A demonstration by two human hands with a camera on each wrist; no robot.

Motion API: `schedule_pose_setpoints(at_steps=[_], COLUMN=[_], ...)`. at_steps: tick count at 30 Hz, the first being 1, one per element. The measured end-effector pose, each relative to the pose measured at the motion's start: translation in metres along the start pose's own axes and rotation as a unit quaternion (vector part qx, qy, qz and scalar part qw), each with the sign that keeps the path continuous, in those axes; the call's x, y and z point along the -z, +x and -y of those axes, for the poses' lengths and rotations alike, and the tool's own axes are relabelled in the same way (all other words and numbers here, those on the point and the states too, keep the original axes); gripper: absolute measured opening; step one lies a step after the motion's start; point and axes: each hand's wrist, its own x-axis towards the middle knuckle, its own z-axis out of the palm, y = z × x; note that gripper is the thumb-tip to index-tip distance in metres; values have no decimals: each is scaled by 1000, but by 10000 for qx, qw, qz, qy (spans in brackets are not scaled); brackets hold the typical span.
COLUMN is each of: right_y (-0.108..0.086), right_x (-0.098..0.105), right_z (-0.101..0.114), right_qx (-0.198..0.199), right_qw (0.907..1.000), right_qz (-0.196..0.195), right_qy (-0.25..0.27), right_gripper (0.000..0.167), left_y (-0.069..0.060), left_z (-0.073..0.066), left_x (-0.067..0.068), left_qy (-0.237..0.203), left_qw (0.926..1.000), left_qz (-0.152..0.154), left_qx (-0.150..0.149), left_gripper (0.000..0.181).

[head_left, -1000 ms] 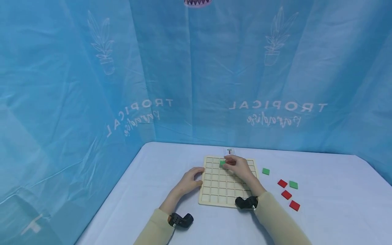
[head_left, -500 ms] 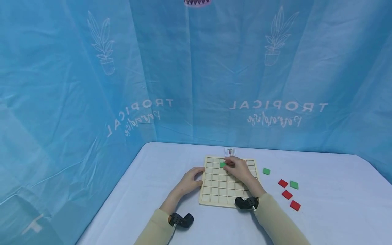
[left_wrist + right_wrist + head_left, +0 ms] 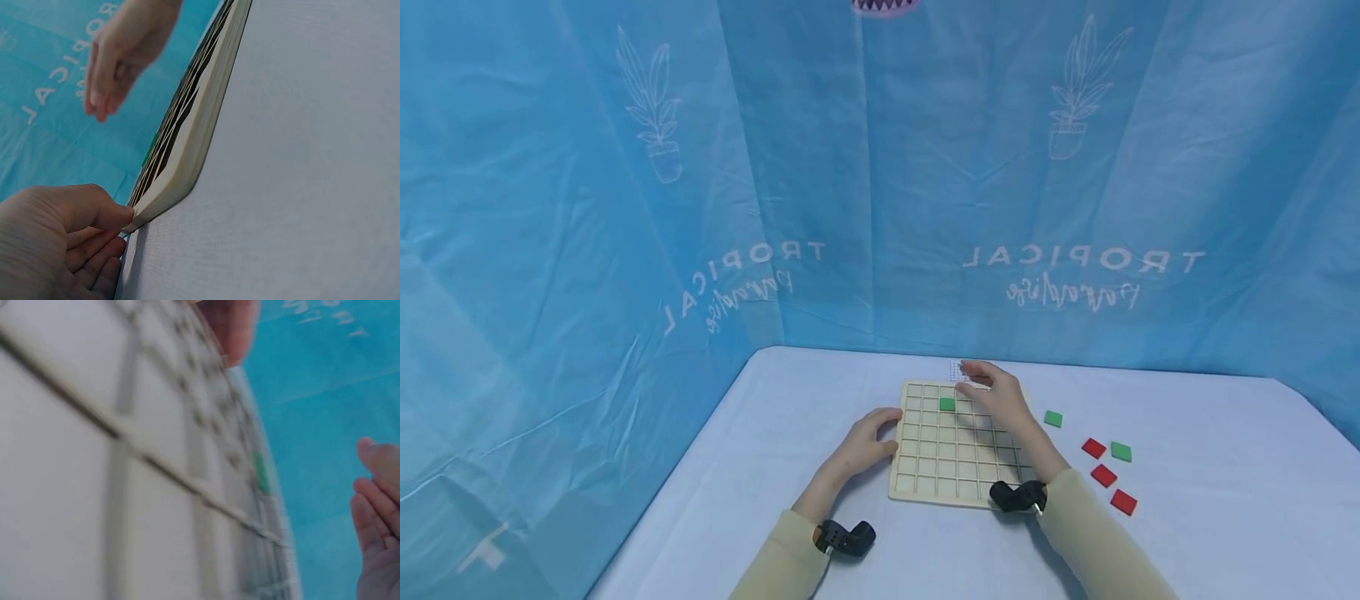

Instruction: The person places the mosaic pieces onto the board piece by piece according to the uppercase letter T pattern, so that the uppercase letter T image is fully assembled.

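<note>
A pale wooden grid board (image 3: 936, 467) lies on the white table, with one green tile (image 3: 947, 404) in a cell of its upper part. The left hand (image 3: 862, 444) holds the board's left edge; in the left wrist view the thumb of the left hand (image 3: 69, 231) presses on the rim, the other fingers curled below. Above the board's upper right part hovers the right hand (image 3: 998, 400), fingers parted from the thumb and nothing visible between them. Behind the board, a small printed grid card (image 3: 956, 371) is partly covered by the right hand.
Right of the board lie two loose green tiles (image 3: 1053, 418) (image 3: 1121, 452) and three red tiles (image 3: 1093, 448) (image 3: 1103, 476) (image 3: 1123, 502). A blue curtain (image 3: 917, 183) with white lettering hangs behind and left of the table (image 3: 1225, 500).
The right hand has let go of the green tile, which stays in its cell, and has moved up and to the right. The left hand has kept its place on the board's edge.
</note>
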Motion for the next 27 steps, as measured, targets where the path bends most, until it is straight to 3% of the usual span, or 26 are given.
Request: schedule_pose_setpoints(at_steps=[6, 10, 13, 17, 19, 23, 27], right_y=[-6, -17, -22, -21, -24, -39, -56], right_x=[44, 76, 97, 113, 117, 120, 118], right_z=[16, 12, -23, -97, -116, -106, -67], right_qx=[176, 78, -25, -115, -246, -519, -867], right_qw=[9994, 9981, 9959, 9874, 9813, 9780, 9818], right_qz=[-230, -423, -769, -1221, -1316, -1174, -838], right_qy=[-199, -447, -482, -997, -1382, -1643, -1465], right_gripper=[49, 54, 54, 54, 55, 55, 56], left_y=[1, 0, -1, -2, -2, -2, 0], left_z=[0, 0, 0, 0, 0, 0, 1], left_x=[2, 2, 1, 0, 0, 0, -2], left_qy=[84, 64, 40, 31, 45, 50, 10], left_qw=[10000, 10000, 10000, 10000, 10000, 10000, 10000], left_qz=[-14, -18, -24, -43, -47, -47, -45], left_qx=[-41, -74, -53, -7, 17, 32, 4], left_gripper=[52, 52, 52, 52, 52, 51, 51])
